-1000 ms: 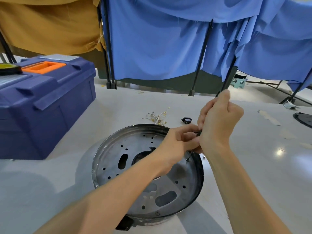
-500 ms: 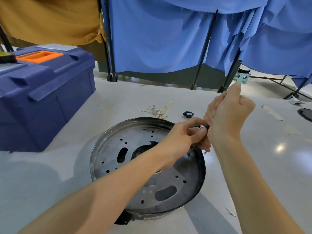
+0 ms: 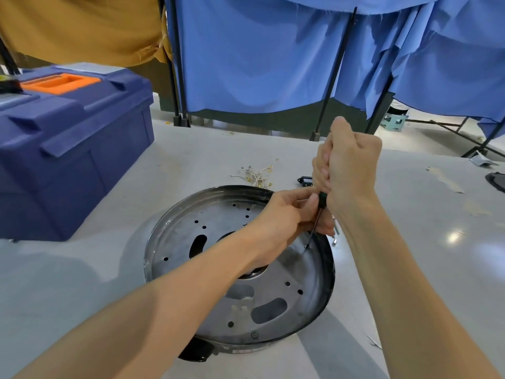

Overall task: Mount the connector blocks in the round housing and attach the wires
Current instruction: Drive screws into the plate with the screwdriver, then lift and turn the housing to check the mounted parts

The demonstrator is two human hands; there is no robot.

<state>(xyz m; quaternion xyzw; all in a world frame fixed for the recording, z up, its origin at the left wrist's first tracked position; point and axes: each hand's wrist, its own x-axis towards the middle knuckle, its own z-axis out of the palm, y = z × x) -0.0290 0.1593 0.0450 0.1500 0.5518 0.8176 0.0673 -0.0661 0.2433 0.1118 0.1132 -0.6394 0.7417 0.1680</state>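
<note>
The round metal housing (image 3: 191,242) lies on the white table, its perforated plate facing up. My right hand (image 3: 349,170) grips the handle of a screwdriver (image 3: 317,217) held upright above the housing's right side. The thin shaft runs down to a screw (image 3: 307,246) on the plate near the right rim. My left hand (image 3: 284,217) pinches the shaft just below the green and black handle. A small black connector block (image 3: 305,180) lies on the table behind the housing. Next to it sits a bundle of thin wires (image 3: 257,176) with yellow terminals.
A blue toolbox (image 3: 68,149) with an orange handle stands at the left. Blue and mustard curtains on black stands close off the back. Two small loose metal parts (image 3: 335,236) lie just right of the housing. A dark object (image 3: 497,181) sits at the right edge.
My right hand has risen with the screwdriver, so more of the handle and shaft shows. My left hand stays at the shaft. The view has shifted slightly.
</note>
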